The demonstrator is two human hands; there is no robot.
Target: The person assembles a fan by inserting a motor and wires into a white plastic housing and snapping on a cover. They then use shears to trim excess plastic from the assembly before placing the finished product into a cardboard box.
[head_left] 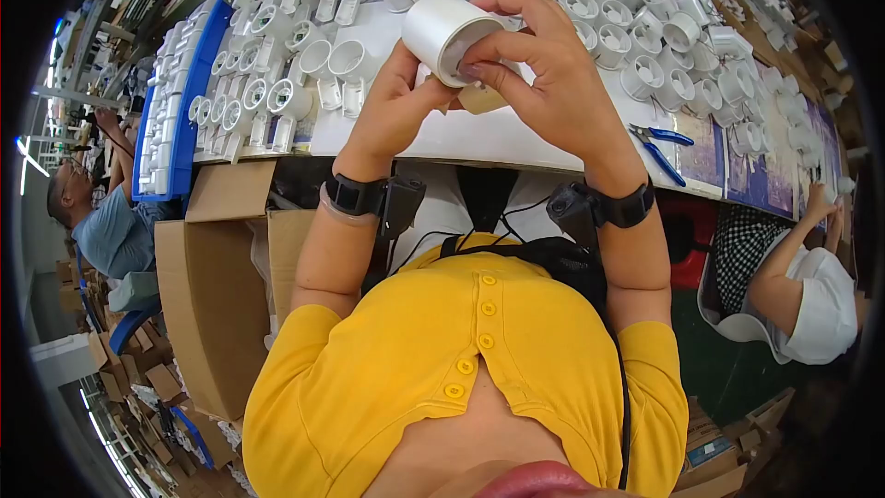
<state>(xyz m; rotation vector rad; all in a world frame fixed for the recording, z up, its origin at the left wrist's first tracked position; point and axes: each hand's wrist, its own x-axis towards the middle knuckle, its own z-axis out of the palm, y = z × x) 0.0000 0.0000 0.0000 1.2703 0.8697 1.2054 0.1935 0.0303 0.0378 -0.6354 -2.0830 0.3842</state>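
Between my two hands, above the near part of the table, is a white cylindrical housing [441, 29], tilted with its open end toward my right hand. My left hand [398, 100] is closed round its lower left side. The fingers of my right hand [553, 74] bend over the rim, and the thumb and fingertips press in at the opening. What those fingertips touch inside is hidden. A pale yellowish piece [483, 99] shows just under the housing, between the hands; its kind is unclear.
Rows of similar white housings [350, 60] stand on the table [442, 140], with more at the far right. A blue tray [198, 101] of white parts lies left. Blue-handled pliers [659, 143] rest near the right edge. Cardboard boxes [217, 314] stand left; co-workers sit either side.
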